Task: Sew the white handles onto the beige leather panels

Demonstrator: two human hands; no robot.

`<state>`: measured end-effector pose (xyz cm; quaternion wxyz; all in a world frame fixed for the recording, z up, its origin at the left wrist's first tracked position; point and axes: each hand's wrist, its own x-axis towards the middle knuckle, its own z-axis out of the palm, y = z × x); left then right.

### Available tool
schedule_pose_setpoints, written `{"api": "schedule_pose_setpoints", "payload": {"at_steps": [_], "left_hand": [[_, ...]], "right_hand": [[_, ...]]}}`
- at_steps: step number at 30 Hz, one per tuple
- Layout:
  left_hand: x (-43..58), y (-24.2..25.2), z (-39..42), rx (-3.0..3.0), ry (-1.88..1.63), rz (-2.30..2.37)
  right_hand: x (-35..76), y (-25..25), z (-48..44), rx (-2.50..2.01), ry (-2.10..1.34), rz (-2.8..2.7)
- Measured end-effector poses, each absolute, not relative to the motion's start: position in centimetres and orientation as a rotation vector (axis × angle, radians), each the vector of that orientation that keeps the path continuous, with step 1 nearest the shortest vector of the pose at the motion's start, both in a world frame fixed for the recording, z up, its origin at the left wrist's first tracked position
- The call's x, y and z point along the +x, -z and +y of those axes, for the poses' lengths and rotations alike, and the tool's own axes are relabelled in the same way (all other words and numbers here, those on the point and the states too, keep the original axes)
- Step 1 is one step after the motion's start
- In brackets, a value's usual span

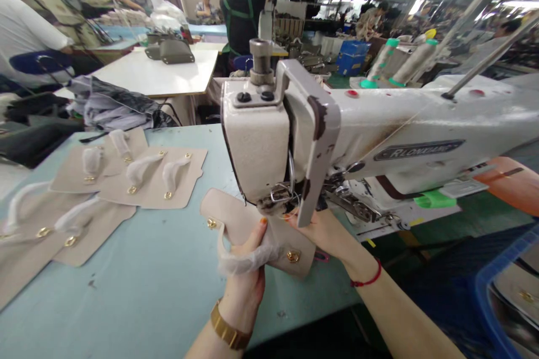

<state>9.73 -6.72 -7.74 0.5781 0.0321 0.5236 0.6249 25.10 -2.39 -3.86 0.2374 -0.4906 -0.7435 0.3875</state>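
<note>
My left hand (248, 261) grips a beige leather flap piece (236, 221) with gold rivets and a white-wrapped handle, holding it up under the head of a white sewing machine (269, 140). My right hand (322, 233) reaches under the machine head, near the needle area (280, 199), fingers pressed against the same piece from the other side. A gold watch is on my left wrist, a red string on my right.
Several finished beige flap pieces (151, 176) lie spread on the pale blue table (126, 280) to the left. A blue bin (509, 286) is at lower right. Other people work at tables behind, and thread cones (404, 61) stand beyond the machine.
</note>
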Motion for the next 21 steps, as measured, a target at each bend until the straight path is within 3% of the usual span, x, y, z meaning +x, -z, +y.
{"api": "schedule_pose_setpoints", "payload": {"at_steps": [21], "left_hand": [[4.1,5.5,-2.5,0.477,-1.193,1.128]], "right_hand": [[22.2,7.0,-4.5,-1.343,-1.099,-1.710]]}}
